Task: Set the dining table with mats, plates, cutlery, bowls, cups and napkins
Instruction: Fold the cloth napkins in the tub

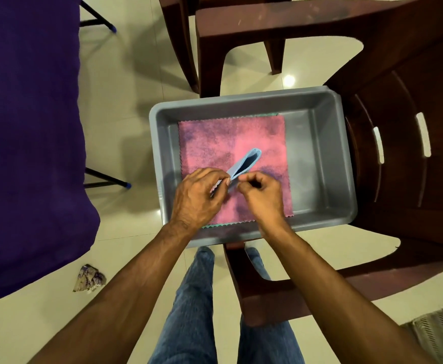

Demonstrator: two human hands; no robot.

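A light blue folded cloth is held above a grey plastic tub, its folded loop end pointing up and to the right, with a darker blue showing inside the fold. The left hand pinches its near end between thumb and curled fingers, and the right hand pinches the same end from the other side with its fingers curled in. The 2 hands almost touch around the cloth.

In the tub lies a pink cloth with zigzag-cut edges and mottled purple patches, spread flat over most of the floor and leaving the right part bare. A green edge of something beneath it shows along its near side.

The tub rests on the seat of a dark brown plastic chair. To the left hangs a purple tablecloth. A crumpled wrapper lies on the pale tiled floor.
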